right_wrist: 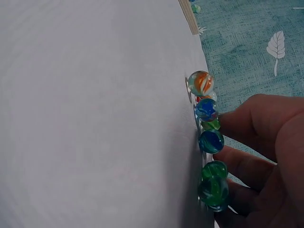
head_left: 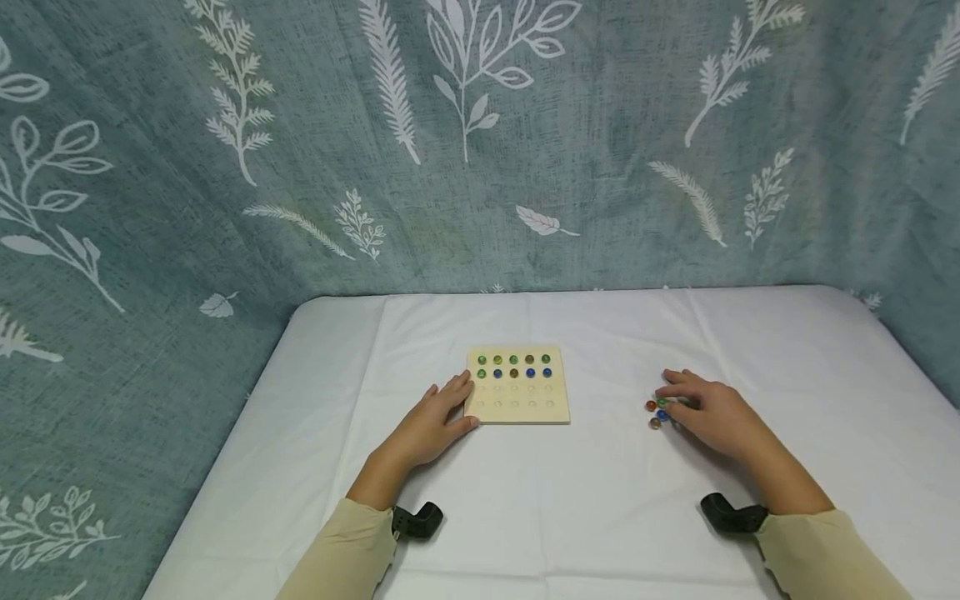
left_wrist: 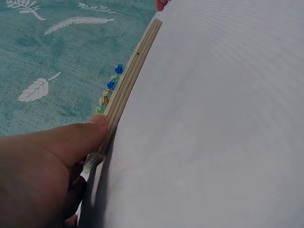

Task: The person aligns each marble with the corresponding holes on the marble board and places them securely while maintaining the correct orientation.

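A pale wooden board (head_left: 517, 421) with rows of round hollows lies on the white table. Green, blue and brownish glass marbles (head_left: 513, 373) sit in its two far rows; the two near rows show bare hollows. My left hand (head_left: 433, 423) rests against the board's left side, thumb at its near-left corner. At the right, my right hand (head_left: 712, 414) reaches over a small cluster of loose marbles (head_left: 651, 406), fingers spread and slightly bent. In the right wrist view, an orange-swirled marble (right_wrist: 201, 83), a blue marble (right_wrist: 211, 141) and green marbles (right_wrist: 213, 191) stand in front of my fingers.
A white cloth (head_left: 592, 508) with fold creases covers the table. Behind it and at the sides hangs a teal curtain (head_left: 600, 208) with white leaf prints. A black wrist device (head_left: 418, 522) sits at the left cuff, another black device (head_left: 731, 514) at the right.
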{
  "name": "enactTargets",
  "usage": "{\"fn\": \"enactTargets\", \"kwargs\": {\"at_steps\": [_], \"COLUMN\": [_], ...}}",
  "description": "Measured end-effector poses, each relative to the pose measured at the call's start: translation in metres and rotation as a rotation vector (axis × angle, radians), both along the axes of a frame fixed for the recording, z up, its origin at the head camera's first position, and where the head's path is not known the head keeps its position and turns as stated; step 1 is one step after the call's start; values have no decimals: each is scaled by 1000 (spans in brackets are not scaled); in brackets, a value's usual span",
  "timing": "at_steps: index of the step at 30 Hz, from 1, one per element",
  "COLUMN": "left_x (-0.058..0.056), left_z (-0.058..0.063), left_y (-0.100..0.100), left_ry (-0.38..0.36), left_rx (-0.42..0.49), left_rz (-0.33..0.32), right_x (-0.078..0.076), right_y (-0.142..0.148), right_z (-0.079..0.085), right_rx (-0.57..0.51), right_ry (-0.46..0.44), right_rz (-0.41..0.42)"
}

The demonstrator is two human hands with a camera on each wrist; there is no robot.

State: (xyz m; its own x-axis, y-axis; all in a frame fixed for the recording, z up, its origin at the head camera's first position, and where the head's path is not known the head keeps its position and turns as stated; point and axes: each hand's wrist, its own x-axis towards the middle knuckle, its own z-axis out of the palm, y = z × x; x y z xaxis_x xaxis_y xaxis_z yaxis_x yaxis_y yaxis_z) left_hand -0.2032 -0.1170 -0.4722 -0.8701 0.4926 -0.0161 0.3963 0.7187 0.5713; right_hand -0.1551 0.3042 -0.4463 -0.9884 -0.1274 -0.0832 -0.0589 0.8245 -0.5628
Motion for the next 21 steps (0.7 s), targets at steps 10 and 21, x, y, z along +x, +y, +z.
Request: {"fn": "enactTargets", "kwargs": {"at_steps": [10,21], "left_x": [0,0], "left_z": [-3,-4], "left_y": [-1,-2], "left_ry": [1,3], "left_rx": [-3,4], "left_rz": [11,14], "right_x": [-2,-6], "right_y": [-1,-5], "right_z": [0,-2], "right_rx": [0,32], "right_ry": [-4,-8], "right_rz": [-6,-19]}}
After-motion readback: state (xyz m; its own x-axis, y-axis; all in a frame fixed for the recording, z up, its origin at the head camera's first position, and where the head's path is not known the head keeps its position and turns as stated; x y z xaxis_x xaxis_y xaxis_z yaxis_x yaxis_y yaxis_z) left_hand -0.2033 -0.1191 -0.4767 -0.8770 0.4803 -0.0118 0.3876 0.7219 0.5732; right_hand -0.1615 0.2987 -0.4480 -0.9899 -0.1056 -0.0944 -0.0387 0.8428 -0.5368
